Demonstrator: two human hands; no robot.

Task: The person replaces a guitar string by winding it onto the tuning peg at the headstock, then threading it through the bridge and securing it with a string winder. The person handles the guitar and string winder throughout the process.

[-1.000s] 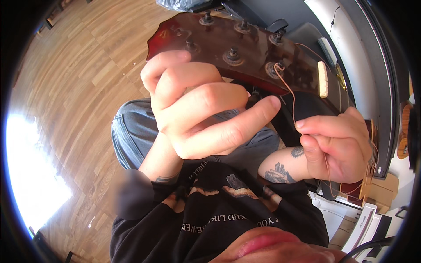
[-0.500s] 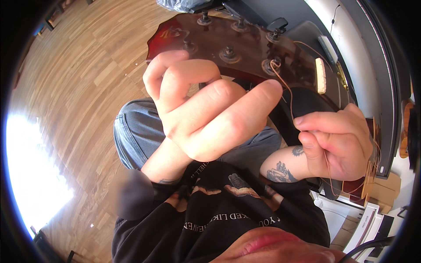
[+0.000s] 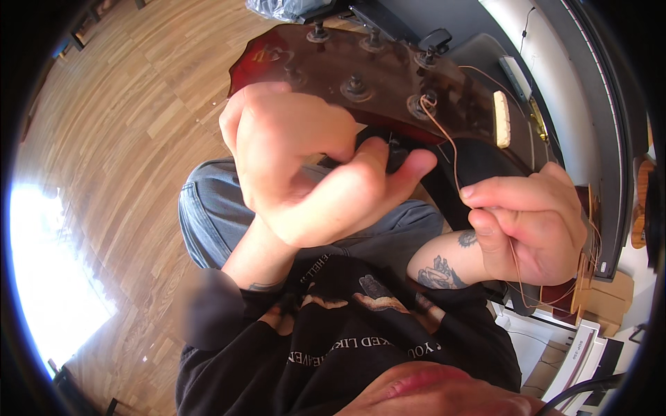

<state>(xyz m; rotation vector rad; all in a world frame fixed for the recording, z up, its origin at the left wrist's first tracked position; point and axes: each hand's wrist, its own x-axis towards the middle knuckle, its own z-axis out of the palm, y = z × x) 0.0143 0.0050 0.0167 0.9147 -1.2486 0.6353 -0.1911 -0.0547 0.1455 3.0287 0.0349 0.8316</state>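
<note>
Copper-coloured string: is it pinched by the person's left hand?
No, the right hand pinches the string, and the left hand is apart from it.

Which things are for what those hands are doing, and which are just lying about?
Part of the job:
- copper-coloured string, pinched in the right hand
- guitar headstock, by the left hand; I can't tell if they touch
- tuning post with the string at it

Probably just lying about:
- crumpled plastic
- cardboard
</note>
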